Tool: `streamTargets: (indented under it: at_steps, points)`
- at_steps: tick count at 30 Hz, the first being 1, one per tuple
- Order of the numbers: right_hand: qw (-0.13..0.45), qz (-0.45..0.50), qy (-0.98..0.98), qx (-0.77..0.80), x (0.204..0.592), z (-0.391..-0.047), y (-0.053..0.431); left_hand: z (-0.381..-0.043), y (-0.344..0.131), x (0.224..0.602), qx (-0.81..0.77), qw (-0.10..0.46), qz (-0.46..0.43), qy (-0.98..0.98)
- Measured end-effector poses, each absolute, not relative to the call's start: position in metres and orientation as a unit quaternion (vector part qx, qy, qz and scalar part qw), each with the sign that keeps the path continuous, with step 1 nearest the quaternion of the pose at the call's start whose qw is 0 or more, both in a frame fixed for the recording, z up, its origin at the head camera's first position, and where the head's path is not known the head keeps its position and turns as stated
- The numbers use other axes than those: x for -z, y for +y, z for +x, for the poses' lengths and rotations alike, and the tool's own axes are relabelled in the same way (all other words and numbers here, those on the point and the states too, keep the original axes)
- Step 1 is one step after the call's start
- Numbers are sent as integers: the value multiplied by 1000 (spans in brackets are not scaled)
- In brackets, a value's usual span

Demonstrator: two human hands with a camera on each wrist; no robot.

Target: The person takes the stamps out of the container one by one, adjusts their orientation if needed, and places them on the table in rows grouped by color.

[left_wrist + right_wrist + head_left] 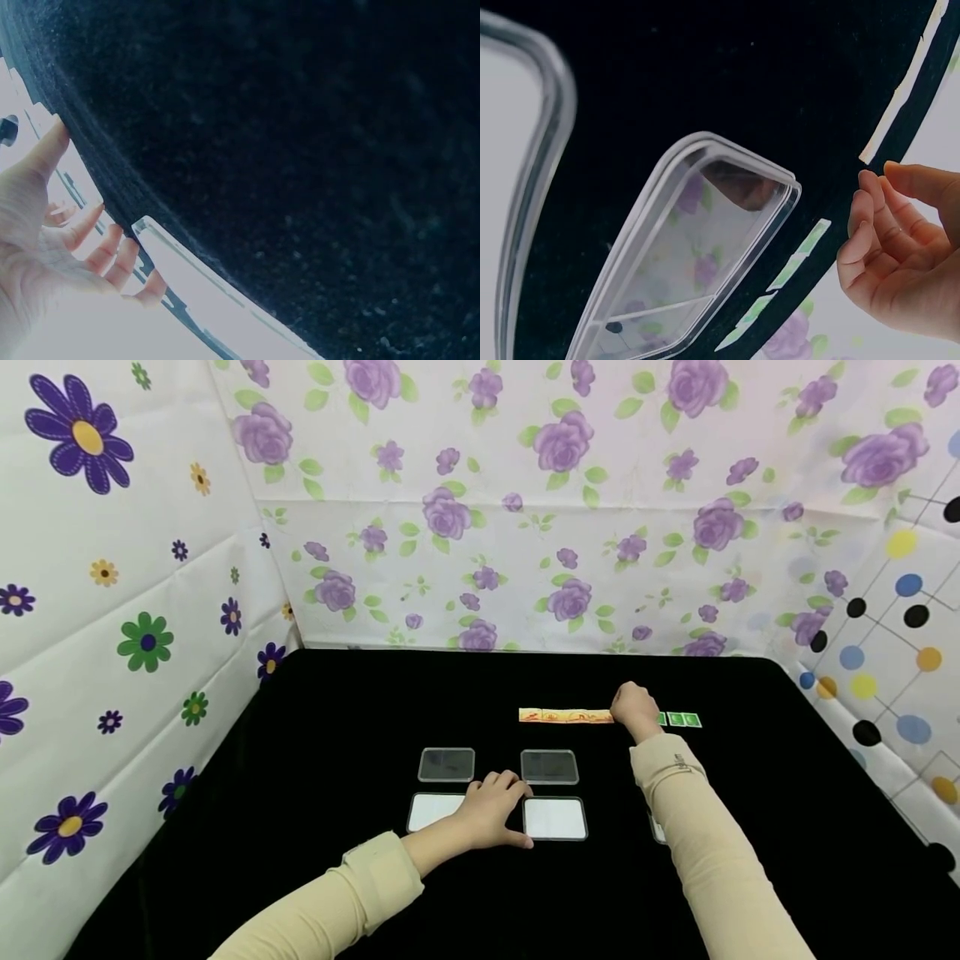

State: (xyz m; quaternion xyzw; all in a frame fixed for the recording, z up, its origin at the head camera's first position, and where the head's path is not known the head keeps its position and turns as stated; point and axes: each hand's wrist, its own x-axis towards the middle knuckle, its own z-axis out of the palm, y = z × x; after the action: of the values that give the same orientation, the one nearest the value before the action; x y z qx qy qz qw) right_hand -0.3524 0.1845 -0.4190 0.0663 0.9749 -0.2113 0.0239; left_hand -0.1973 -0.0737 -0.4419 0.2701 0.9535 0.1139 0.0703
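Note:
My left hand (491, 812) rests among several flat clear cases, its fingers spread and slightly bent. Beneath or beside it are a white-filled case (435, 811) and another white-filled case (555, 819); behind these lie a dark see-through case (446, 765) and a second dark one (550, 767). My right hand (904, 247) is at the inner end of an orange patterned paper strip (566, 716), beside a row of small green cards (685, 720). Its fingers curl and the thumb tip comes near the index fingertip. No object shows between them, though the contact is partly hidden.
A black cloth (337, 727) covers the table. Another case (658, 830) is mostly hidden under my right forearm. A glossy clear case (697, 247) shows large in the right wrist view. Floral sheets (487, 552) close off the back and sides.

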Motion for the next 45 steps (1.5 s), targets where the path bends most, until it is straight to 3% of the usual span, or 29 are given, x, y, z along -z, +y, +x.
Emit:
streamTargets:
  at_steps: [34, 45]
  points:
    - [65, 1, 971, 230, 411, -348, 203, -196, -72, 436, -121, 75, 278, 950]
    - [49, -41, 975, 215, 404, -326, 215, -198, -73, 440, -113, 77, 274, 952]
